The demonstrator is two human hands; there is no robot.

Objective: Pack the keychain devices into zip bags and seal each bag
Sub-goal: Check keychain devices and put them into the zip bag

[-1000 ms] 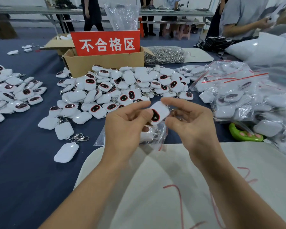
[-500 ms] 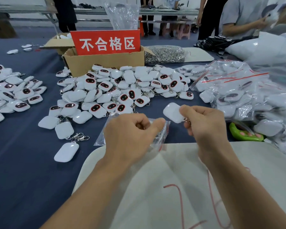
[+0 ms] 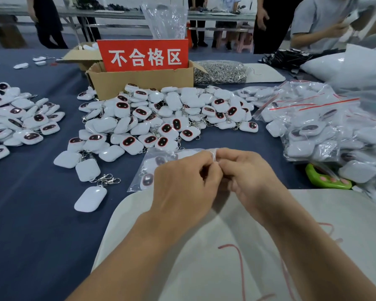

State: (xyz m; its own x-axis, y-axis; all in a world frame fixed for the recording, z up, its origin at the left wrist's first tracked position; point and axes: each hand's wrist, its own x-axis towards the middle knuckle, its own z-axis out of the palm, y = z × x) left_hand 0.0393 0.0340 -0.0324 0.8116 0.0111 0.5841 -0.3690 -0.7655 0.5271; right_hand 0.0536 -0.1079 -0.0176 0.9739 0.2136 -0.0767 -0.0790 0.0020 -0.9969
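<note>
Keychain devices (image 3: 167,118) lie in a big loose pile in the middle of the blue tablecloth (image 3: 30,235). They are white cases, many with a dark oval face ringed in red, and they have metal clasps on short chains. Just in front of this pile a clear zip bag (image 3: 146,166) is held above the cloth, and at least two devices can be seen through its plastic.

The left hand (image 3: 182,187) and the right hand (image 3: 250,177) meet at the upper right edge of the bag. The fingers of both are curled, and the fingertips pinch the plastic edge between them, very close to each other. Whether the zip is already closed under the fingers I cannot tell.

Both forearms are above a white sheet (image 3: 204,257) with red drawn lines. A second pile (image 3: 20,120) of the same devices is at the far left. Behind the middle pile stands a cardboard box (image 3: 139,81) with a red sign (image 3: 142,55) in white Chinese characters, and beside it is a bag of metal clasps (image 3: 220,72). At the right is a heap of packed bags (image 3: 313,122) with red zip lines, and near it a green object (image 3: 326,179).
</note>
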